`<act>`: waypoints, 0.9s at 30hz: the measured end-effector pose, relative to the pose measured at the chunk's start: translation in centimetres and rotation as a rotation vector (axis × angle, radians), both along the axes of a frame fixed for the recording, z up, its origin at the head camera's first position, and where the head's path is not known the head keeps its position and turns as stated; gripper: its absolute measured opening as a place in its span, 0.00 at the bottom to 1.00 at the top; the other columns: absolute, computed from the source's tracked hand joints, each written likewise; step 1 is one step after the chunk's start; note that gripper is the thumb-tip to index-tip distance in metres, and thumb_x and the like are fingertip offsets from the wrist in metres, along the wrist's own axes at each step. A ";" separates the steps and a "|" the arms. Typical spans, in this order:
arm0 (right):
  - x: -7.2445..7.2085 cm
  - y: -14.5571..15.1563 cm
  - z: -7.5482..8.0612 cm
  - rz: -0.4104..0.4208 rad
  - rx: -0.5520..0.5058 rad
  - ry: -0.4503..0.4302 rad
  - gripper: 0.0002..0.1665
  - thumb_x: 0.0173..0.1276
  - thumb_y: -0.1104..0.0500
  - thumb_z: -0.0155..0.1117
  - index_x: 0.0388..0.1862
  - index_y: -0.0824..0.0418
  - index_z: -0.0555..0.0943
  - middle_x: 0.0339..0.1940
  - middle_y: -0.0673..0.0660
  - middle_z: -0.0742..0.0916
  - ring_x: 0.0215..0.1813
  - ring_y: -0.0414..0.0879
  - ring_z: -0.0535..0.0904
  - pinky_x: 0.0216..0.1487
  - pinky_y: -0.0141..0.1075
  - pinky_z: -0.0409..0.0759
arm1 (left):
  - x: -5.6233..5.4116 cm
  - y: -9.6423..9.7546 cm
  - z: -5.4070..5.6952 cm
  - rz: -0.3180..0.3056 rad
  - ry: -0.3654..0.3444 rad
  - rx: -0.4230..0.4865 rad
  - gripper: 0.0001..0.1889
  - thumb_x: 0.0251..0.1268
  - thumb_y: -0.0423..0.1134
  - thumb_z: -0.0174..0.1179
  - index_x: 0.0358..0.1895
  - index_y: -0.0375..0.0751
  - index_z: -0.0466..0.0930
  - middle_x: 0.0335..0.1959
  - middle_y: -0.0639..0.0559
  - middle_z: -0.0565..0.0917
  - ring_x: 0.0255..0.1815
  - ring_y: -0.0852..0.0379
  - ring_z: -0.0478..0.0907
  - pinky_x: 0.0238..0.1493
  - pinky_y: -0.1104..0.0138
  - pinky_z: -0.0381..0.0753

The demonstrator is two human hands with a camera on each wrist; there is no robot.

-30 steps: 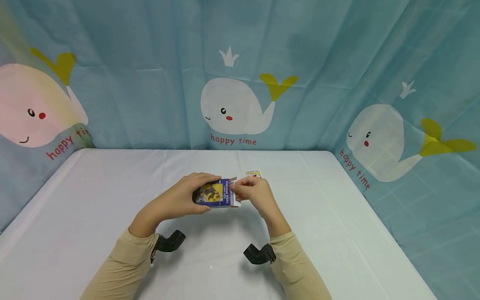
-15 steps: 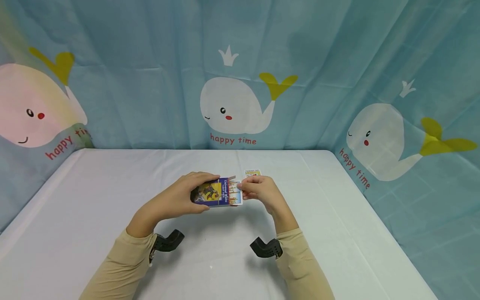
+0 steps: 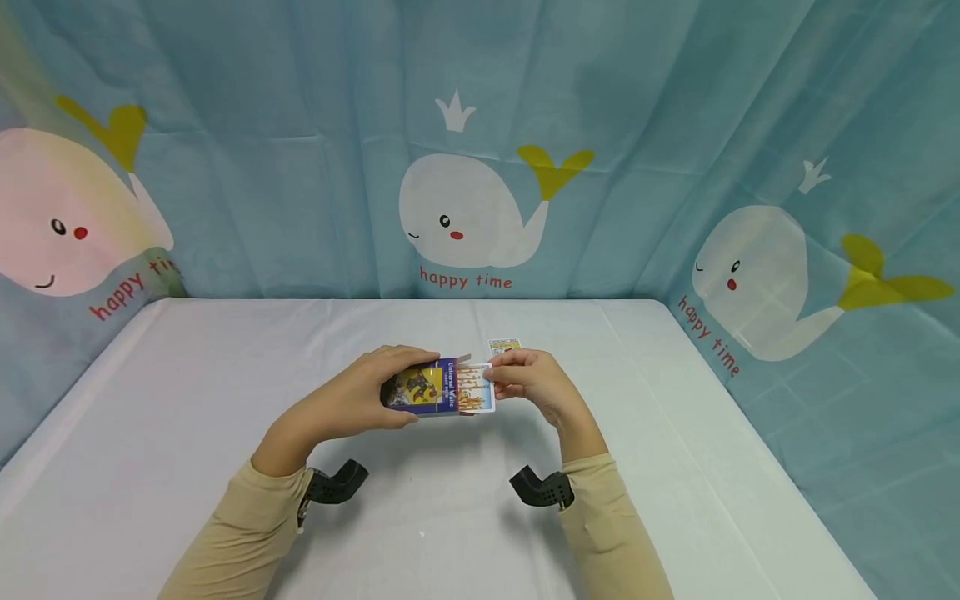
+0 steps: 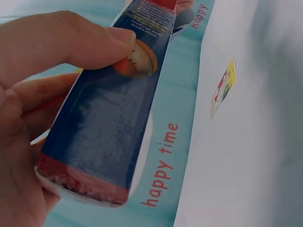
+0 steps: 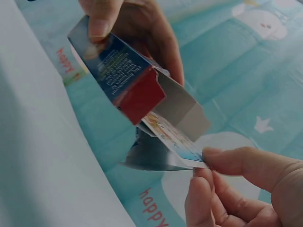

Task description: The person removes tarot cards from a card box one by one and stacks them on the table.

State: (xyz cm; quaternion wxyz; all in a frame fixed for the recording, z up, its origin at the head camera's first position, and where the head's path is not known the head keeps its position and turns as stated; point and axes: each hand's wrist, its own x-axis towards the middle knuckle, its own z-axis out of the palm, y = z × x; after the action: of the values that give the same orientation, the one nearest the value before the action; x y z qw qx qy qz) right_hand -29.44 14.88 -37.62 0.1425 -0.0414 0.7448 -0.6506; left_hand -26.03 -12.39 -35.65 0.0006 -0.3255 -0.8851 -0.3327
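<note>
My left hand [image 3: 352, 392] grips a blue tarot card box [image 3: 422, 387] above the table, thumb on one narrow side and fingers round the other. The box's end toward the right hand is open, its flaps [image 5: 182, 106] spread. From that end a tarot card [image 3: 476, 388] sticks partly out. Between thumb and fingers, my right hand [image 3: 536, 383] pinches the card's outer edge. Another card [image 3: 504, 344] with a yellow picture lies flat on the table just behind the right hand, partly hidden by it in the head view; the left wrist view also shows this card [image 4: 224, 88].
A white cloth covers the table [image 3: 675, 467]. Behind it and along the sides hangs a blue curtain [image 3: 300, 208] printed with whales. A black wrist mount [image 3: 336, 482] sits on the left forearm, another mount [image 3: 542, 487] on the right.
My right hand has moved to the right, drawing the card partly out of the box. The left hand and box have stayed nearly in place.
</note>
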 end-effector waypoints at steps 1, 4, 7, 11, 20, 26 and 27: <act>0.0 0.0 0.0 0.007 0.005 0.001 0.12 0.66 0.62 0.66 0.42 0.72 0.82 0.30 0.53 0.87 0.27 0.40 0.82 0.34 0.32 0.84 | 0.0 0.0 -0.1 -0.004 0.000 -0.002 0.40 0.51 0.37 0.74 0.71 0.47 0.70 0.67 0.47 0.76 0.65 0.46 0.72 0.60 0.49 0.71; 0.0 0.3 0.0 0.020 0.026 0.011 0.13 0.67 0.61 0.65 0.42 0.72 0.82 0.28 0.52 0.86 0.26 0.40 0.81 0.33 0.31 0.84 | 0.0 0.2 -0.2 -0.014 -0.002 -0.007 0.39 0.51 0.36 0.74 0.71 0.46 0.70 0.67 0.48 0.76 0.66 0.47 0.71 0.61 0.48 0.70; -0.1 0.5 0.0 0.028 0.048 0.022 0.13 0.68 0.60 0.65 0.41 0.72 0.83 0.25 0.51 0.86 0.25 0.40 0.79 0.33 0.32 0.83 | 0.0 0.3 -0.3 -0.017 -0.006 -0.010 0.39 0.51 0.36 0.74 0.71 0.45 0.71 0.67 0.48 0.76 0.66 0.47 0.71 0.62 0.47 0.70; -0.2 1.0 -0.1 0.041 0.063 0.030 0.12 0.67 0.61 0.65 0.40 0.72 0.83 0.23 0.49 0.85 0.24 0.39 0.78 0.31 0.31 0.82 | 0.1 0.4 -0.2 -0.014 -0.010 -0.014 0.39 0.50 0.36 0.74 0.71 0.45 0.71 0.67 0.49 0.76 0.67 0.47 0.71 0.63 0.47 0.69; -0.3 3.0 0.2 0.046 0.091 0.047 0.10 0.67 0.62 0.66 0.39 0.70 0.84 0.23 0.50 0.84 0.25 0.39 0.79 0.32 0.31 0.82 | 0.1 0.3 -0.1 -0.009 0.009 -0.025 0.40 0.50 0.36 0.74 0.70 0.45 0.71 0.67 0.48 0.76 0.66 0.47 0.71 0.63 0.46 0.69; -0.4 4.1 0.5 0.067 0.131 0.039 0.10 0.67 0.63 0.66 0.39 0.71 0.84 0.23 0.50 0.85 0.24 0.39 0.78 0.32 0.32 0.83 | 0.1 0.1 0.0 -0.007 0.010 -0.027 0.40 0.50 0.36 0.74 0.70 0.45 0.71 0.67 0.47 0.76 0.66 0.46 0.71 0.62 0.48 0.70; -0.4 4.2 0.4 0.076 0.141 0.040 0.10 0.67 0.63 0.66 0.40 0.72 0.83 0.23 0.50 0.85 0.24 0.39 0.78 0.32 0.32 0.83 | 0.2 0.1 0.0 -0.009 0.006 -0.027 0.40 0.50 0.36 0.74 0.70 0.45 0.71 0.67 0.47 0.76 0.66 0.46 0.71 0.62 0.48 0.70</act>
State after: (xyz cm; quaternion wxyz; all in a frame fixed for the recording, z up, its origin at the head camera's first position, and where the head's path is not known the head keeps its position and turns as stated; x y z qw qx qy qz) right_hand -29.84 19.12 -37.18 0.1549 -0.0727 0.7892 -0.5898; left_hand -25.87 -12.32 -35.65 -0.0024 -0.3304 -0.8880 -0.3197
